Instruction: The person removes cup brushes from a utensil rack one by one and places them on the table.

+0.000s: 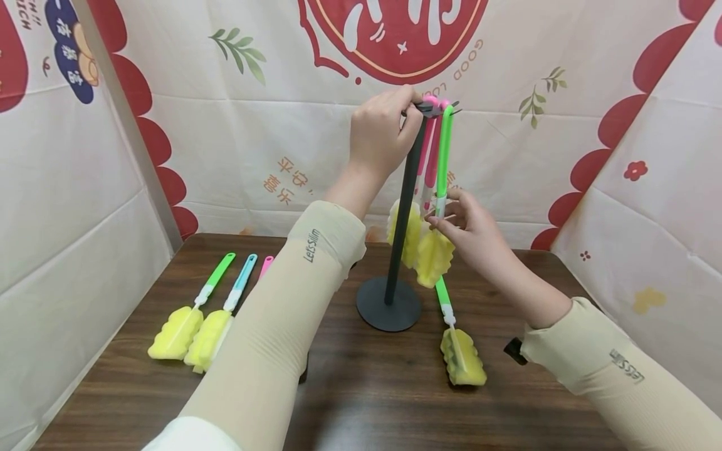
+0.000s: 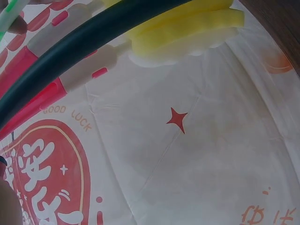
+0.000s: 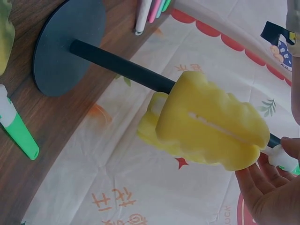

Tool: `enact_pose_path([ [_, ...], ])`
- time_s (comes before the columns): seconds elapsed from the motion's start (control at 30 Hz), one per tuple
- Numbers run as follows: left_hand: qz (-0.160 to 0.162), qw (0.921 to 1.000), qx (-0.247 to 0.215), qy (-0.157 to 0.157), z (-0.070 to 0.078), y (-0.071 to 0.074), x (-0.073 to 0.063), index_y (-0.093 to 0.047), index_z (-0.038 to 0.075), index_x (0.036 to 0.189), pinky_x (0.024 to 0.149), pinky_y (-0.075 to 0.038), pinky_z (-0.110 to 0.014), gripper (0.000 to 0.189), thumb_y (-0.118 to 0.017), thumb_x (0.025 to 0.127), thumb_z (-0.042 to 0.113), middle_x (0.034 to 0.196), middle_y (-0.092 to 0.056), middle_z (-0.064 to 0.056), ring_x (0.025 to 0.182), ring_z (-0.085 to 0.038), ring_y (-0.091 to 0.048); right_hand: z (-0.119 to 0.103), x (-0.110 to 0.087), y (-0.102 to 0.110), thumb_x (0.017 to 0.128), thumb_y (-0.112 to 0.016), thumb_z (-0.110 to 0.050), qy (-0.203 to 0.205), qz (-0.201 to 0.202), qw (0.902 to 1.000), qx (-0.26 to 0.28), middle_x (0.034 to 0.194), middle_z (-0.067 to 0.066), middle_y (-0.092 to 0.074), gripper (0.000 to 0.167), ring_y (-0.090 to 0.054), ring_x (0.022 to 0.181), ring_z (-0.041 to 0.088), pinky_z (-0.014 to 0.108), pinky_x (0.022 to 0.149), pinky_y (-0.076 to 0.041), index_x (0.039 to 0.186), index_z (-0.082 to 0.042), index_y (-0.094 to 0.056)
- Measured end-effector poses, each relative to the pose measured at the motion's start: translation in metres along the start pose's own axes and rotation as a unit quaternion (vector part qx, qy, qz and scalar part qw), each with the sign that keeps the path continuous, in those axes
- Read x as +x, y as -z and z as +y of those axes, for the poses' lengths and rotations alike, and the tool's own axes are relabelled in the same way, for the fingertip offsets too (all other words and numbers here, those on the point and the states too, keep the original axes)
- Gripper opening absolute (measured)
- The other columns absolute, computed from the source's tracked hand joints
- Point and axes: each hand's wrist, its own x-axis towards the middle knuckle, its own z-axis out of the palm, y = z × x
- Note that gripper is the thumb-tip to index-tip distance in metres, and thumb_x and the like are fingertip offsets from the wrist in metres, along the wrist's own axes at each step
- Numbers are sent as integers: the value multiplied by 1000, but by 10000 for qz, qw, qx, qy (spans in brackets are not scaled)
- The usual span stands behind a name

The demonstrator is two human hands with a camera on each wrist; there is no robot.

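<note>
My left hand [image 1: 383, 131] grips the top of a black stand [image 1: 403, 207], which has hooks [image 1: 431, 109]. A green-handled sponge brush [image 1: 444, 147] hangs there head down, its loop end at a hook. My right hand [image 1: 470, 222] pinches this brush at its white neck, just above the yellow sponge head [image 3: 213, 124]. Behind it hang pink-handled sponge brushes [image 1: 422, 156], partly hidden by the pole and the green one. In the left wrist view, their pink handles [image 2: 40, 105] and yellow-and-white sponge [image 2: 187, 35] show past the dark pole.
Another green-handled brush [image 1: 462, 357] lies right of the stand's round base [image 1: 372, 307]. On the table's left lie a green-handled brush [image 1: 177, 332], a blue-handled one [image 1: 239, 282] and a pink handle [image 1: 267, 264], partly behind my left sleeve. Printed cloth [image 1: 225, 156] encloses the wooden table [image 1: 372, 401].
</note>
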Motion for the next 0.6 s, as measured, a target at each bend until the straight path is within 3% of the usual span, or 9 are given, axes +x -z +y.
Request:
enact_pose_path([
  [0.6, 89, 9999, 53, 46, -1, 0, -1, -67, 6, 97, 66, -45, -18, 26, -44, 98, 20, 80, -67, -3, 69, -14, -56, -9, -5, 8, 97, -61, -14, 50, 120, 9999, -77, 110, 18, -64, 49, -63, 93, 28, 24, 70, -50, 140, -3, -40],
])
